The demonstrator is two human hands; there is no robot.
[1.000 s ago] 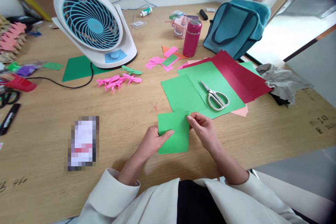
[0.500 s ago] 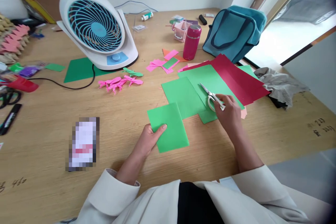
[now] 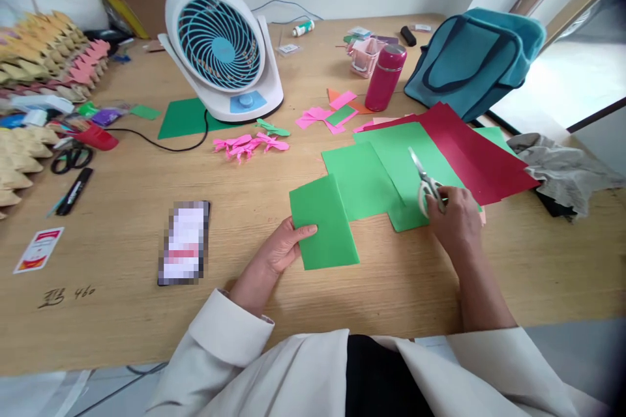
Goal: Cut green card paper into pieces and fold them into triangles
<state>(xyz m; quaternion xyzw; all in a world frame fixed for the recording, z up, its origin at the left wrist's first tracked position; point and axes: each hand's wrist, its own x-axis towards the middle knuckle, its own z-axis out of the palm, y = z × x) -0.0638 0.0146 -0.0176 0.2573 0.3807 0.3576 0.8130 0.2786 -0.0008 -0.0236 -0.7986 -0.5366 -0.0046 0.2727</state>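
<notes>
Between thumb and fingers, my left hand (image 3: 288,242) grips a rectangular piece of green paper (image 3: 325,221) at its left edge. My right hand (image 3: 456,218) is closed on white-handled scissors (image 3: 424,179), whose blades point up and away over the green sheets. Lighter green sheets of paper (image 3: 355,179) lie on the table just beyond the held piece, partly overlapping. Dark red sheets (image 3: 479,163) stick out at their right. Part of the scissors' handles is hidden behind my right fingers.
A white and blue fan (image 3: 222,52) stands at the back left, with pink paper cutouts (image 3: 249,145) before it. A magenta flask (image 3: 385,78) and a teal bag (image 3: 469,62) stand at the back right. A phone (image 3: 184,242) lies left of my left hand.
The view has swung left, so more of the table's left side shows. The scissors have been raised and tilted more upright in my right hand. My left hand still holds the green paper.
</notes>
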